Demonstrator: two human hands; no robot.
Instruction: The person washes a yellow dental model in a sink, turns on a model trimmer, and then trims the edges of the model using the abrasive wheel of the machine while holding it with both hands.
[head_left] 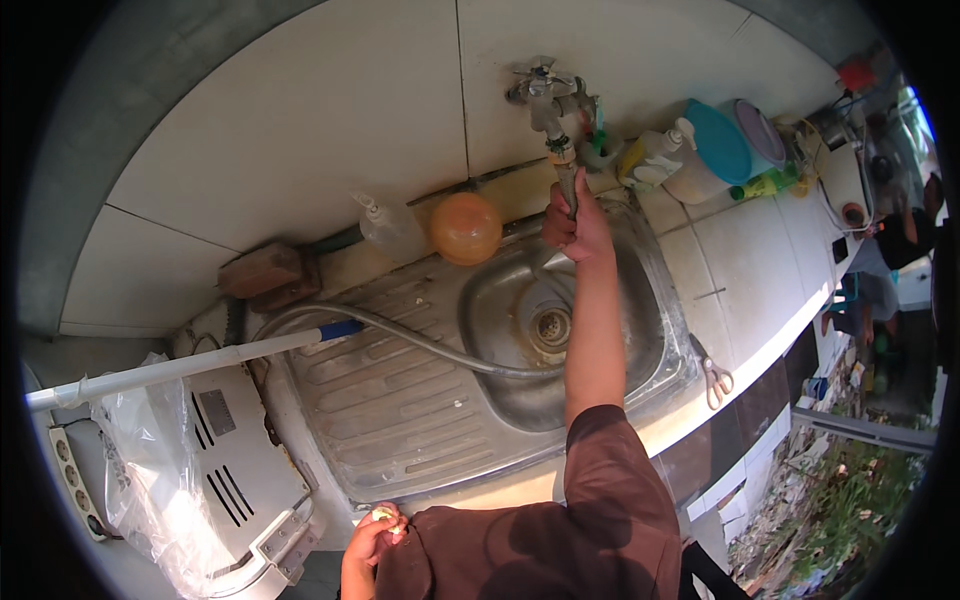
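**Right hand closed on the tap spout over the steel sink**

The tap (548,95) is a dull metal fitting fixed to the pale tiled wall (300,130), with a cross-shaped handle at its top and a narrow spout (567,185) dropping straight down toward the basin. Its lower spout looks grey and slim, with an orange-tinted collar just above where it is gripped.

The right hand (577,228) reaches up from the lower edge, arm stretched across the sink (400,400), and its fingers (556,228) are curled tight together around the bottom of the spout, so the spout's end sits inside the fist and only the stretch above the knuckles shows. Something pale shows just under the fist, possibly water or the spout tip; the view is too small to say.

The left hand (368,535) sits low near the frame's edge beside the dark brown sleeve, fingers pinched on a small yellowish-white object (384,514) whose kind cannot be made out.

A grey hose (420,340) runs across the ribbed drainboard into the basin, near the drain (550,325). An orange ball-shaped thing (466,228) and a clear bottle (385,225) stand on the ledge behind. Scissors (714,375) lie on the counter to the right. A white pole (170,368) crosses at left, above a plastic-wrapped white appliance (220,450).
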